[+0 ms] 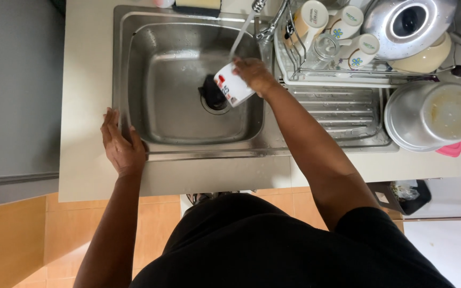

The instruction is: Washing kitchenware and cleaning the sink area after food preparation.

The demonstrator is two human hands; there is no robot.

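Note:
My right hand [254, 73] grips a white mug [234, 86] with red and dark print, tilted over the steel sink [188, 128]. A stream of water [240, 36] runs from the tap [269, 26] down onto the mug. Just below the mug sits the dark drain [213, 96]. My left hand [119, 145] rests flat on the sink's front left rim, holding nothing, its fingers spread.
A wire dish rack [297, 58] to the right of the sink holds several white mugs [348, 21], a glass [325, 47] and a metal lid [409, 24]. A metal pot [436, 114] stands on the drainboard's right. A sponge [197, 5] lies behind the sink.

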